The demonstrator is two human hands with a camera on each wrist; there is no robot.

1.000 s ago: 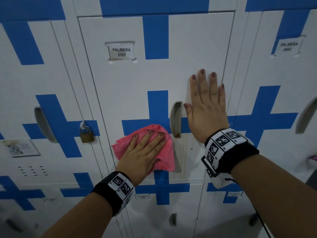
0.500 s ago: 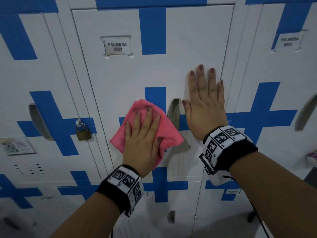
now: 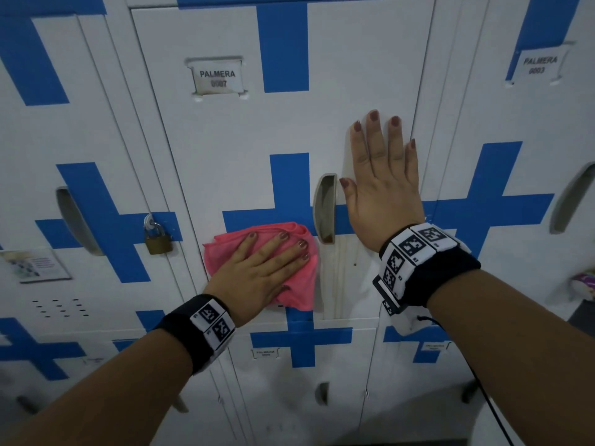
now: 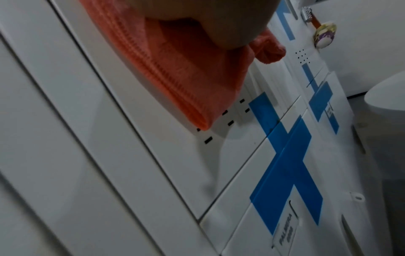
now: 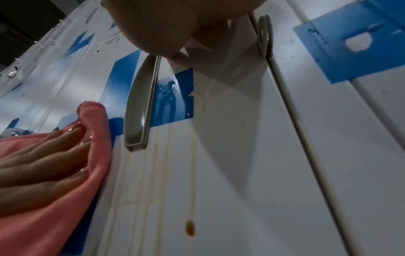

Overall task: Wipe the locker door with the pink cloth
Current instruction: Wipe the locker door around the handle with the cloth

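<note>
**Two hands flat on one locker door, one cloth under the left**

I count two hands and one pink cloth. My left hand lies on the cloth with fingers straight and slightly spread, pressing it against the locker door low down, just left of the recessed handle and across the lower arm of the blue cross. My right hand rests palm-flat on the same door, just right of the handle, fingers straight and close together, holding nothing.

One name label reading PALMERA sits in the door's upper left. From the right wrist view I see several brownish drip streaks running down below the handle, one ending in a dark drop; the cloth lies just beside them.

One brass padlock hangs on the neighbouring door to the left. Two marker-covered wristbands, one on each wrist, cover part of the door's lower edge.
</note>
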